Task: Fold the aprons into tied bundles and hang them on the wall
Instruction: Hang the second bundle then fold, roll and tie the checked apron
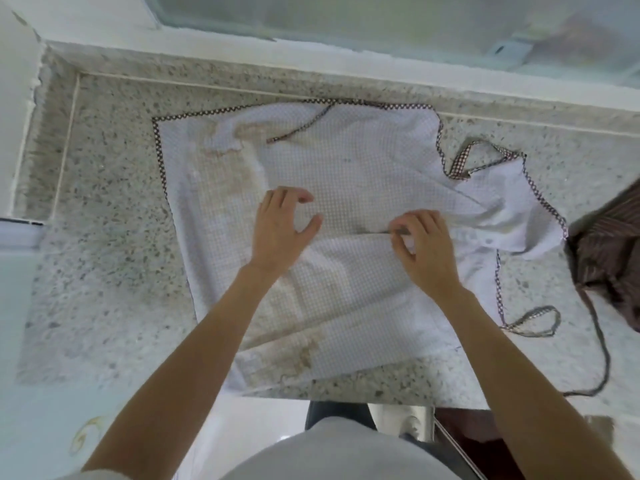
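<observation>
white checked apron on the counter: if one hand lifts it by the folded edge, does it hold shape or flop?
Likely flops: the white checked cloth apron with dark checked trim lies creased and rumpled, its right corner bunched. Probably light, since the right hand pinches a fold with fingertips alone. Its loose tie strings would likely dangle and snag, and it may slide on the speckled stone counter.

Under my hands lies a thin, matt white checked cloth apron [346, 174], stained brownish, edged in dark checked woven trim. It rests on a speckled, polished stone counter [114, 258]. Right of the apron lies dark striped fabric [609, 251].
</observation>
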A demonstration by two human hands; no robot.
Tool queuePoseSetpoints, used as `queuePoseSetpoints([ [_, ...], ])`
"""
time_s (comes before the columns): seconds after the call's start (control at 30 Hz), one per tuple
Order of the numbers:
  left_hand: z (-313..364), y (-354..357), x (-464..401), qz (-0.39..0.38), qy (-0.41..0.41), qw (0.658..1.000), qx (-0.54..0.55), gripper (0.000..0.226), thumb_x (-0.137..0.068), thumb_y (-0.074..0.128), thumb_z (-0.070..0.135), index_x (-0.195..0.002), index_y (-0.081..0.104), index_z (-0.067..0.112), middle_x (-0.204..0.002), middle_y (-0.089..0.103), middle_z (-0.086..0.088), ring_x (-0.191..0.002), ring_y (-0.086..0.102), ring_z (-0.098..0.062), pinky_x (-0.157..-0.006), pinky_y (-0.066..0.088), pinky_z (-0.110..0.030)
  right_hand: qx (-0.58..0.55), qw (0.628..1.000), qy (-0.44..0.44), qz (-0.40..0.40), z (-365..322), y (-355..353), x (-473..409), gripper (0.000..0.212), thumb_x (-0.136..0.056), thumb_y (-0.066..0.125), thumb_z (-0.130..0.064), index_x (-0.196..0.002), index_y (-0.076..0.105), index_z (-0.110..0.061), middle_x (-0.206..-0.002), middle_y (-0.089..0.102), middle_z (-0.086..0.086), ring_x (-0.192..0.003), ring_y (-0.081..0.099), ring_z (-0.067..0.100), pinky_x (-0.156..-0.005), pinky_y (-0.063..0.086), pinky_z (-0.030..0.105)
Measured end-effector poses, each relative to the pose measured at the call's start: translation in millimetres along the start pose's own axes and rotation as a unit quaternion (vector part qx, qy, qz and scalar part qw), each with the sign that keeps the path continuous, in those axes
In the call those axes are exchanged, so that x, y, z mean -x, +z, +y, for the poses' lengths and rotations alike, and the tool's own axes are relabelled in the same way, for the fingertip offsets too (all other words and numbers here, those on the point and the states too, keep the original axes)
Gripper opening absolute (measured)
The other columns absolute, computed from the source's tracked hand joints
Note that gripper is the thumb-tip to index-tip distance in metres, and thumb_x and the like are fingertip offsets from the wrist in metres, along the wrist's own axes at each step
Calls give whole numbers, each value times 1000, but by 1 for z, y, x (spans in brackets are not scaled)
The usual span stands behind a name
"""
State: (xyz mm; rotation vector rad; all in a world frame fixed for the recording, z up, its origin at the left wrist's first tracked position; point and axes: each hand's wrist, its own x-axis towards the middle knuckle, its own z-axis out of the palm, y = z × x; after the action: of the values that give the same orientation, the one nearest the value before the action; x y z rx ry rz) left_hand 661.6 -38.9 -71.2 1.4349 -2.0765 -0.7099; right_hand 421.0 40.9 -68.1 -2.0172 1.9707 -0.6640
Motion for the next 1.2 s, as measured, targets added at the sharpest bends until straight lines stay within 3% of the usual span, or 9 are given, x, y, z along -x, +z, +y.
queuePoseSetpoints([
  [0.13, 45, 19, 72, -215, 2, 977, 4, 33, -80, 64, 49, -99, 57, 23, -84, 56, 13, -77, 50, -7, -77, 45, -27, 28, 997, 70, -18, 14, -11, 95, 16, -85, 49, -16, -93, 60, -7, -91, 60, 7, -88, 51, 26, -78, 47, 38],
  [0.3, 66, 54, 143, -380, 95, 913, -114, 53, -77, 62, 59, -114, 51, 23, -109, 54, 6, -102, 49, -14, -87, 39, -26, 106, 982, 135, -74, 40, -20, 176, 36, -74, 54, -6, -109, 59, -12, -117, 55, 11, -109, 46, 31, -88, 45, 47],
  [0.47, 64, 64, 181, -290, 171, 930, -144, 23, -72, 78, 18, -92, 66, 20, -84, 63, -2, -75, 63, -24, -55, 49, -30, 104, 986, 128, -28, 52, -28, 205, 28, -88, 43, -25, -95, 67, -11, -102, 66, 6, -92, 60, 30, -76, 48, 40],
  [0.67, 60, 25, 201, -208, 29, 966, -150, 27, -80, 44, 27, -84, 69, 17, -85, 66, 0, -80, 60, -22, -68, 49, -33, 115, 993, -12, 22, 21, -28, 234, 25, -92, 49, -28, -81, 65, -14, -70, 63, 0, -60, 59, 19, -53, 47, 29],
  [0.8, 46, 1, 228, -211, -17, 946, -244, 35, -78, 35, 32, -79, 66, 16, -79, 64, -2, -75, 59, -24, -66, 47, -32, 77, 992, -96, -4, -13, -11, 260, 26, -90, 46, -29, -77, 65, -17, -66, 61, -4, -56, 57, 15, -50, 44, 25],
  [0.93, 36, 0, 251, -206, -81, 938, -265, 27, -92, 43, 28, -94, 67, 14, -101, 66, -6, -96, 58, -29, -88, 41, -39, 53, 994, -80, -44, -21, 2, 275, 30, -88, 43, -29, -77, 66, -14, -71, 62, 0, -64, 58, 22, -59, 50, 33],
  [1.03, 39, 5, 262, -202, -97, 935, -275, 23, -94, 46, 24, -103, 65, 15, -108, 64, -8, -103, 55, -31, -92, 38, -42, 60, 991, -55, -108, -20, -2, 281, 38, -86, 47, -46, -97, 66, -14, -88, 65, 1, -83, 60, 24, -79, 50, 38],
  [1.13, 44, 8, 263, -171, -122, 942, -260, 28, -97, 42, 26, -103, 62, 8, -101, 65, -14, -98, 58, -34, -90, 38, -43, 103, 977, -58, -176, -22, -6, 288, 75, -62, 72, -60, -117, 51, -13, -109, 60, 7, -101, 56, 28, -92, 45, 47],
  [1.2, 49, 8, 259, -163, -146, 948, -231, 33, -99, 36, 31, -92, 53, 4, -87, 63, -18, -88, 60, -36, -84, 40, -43, 141, 972, -60, -177, -25, -5, 291, 79, -54, 82, -50, -114, 46, -13, -112, 58, 10, -103, 56, 31, -89, 47, 49],
])
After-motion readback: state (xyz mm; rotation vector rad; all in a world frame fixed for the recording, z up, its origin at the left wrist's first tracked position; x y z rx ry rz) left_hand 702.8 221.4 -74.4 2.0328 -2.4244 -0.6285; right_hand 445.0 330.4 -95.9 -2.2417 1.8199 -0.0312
